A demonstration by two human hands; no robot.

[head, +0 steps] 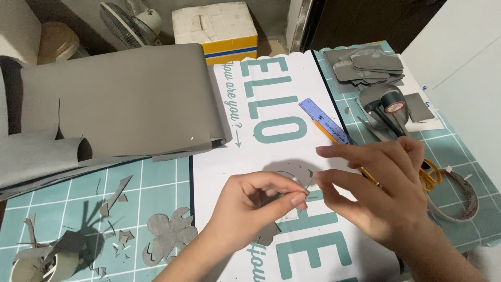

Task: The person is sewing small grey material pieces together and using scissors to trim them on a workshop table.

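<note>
Hands meet right over the middle of the white sheet with big teal lettering [271, 112], which lies across a teal grid cutting mat [156, 183] on the tabletop. Left hand [250, 203] has its fingers [298, 198] pinched shut on a small grey cutout piece [300, 180], thumb and forefinger squeezing the edge of it, and the piece sits just above the sheet, partly hidden by both hands. Right hand [376, 193] comes in from the other side with its fingertips touching the same little piece, fingers loosely spread rather than clenched, so it looks like a light pinch at the tip. Just behind the right hand there's a purple ruler [323, 121] lying diagonal on the sheet with a yellow pencil [326, 133] right beside it. Further right, orange-handled scissors [429, 175] and a roll of clear tape [459, 196] sit on the mat, and a stack of grey cutouts [365, 65] is up near the far corner. On the left, a big grey sheet of material [120, 99] curls over the mat, with a grey flower-shaped cutout [169, 235] and loose scraps [112, 198] scattered nearer the front edge.
</note>
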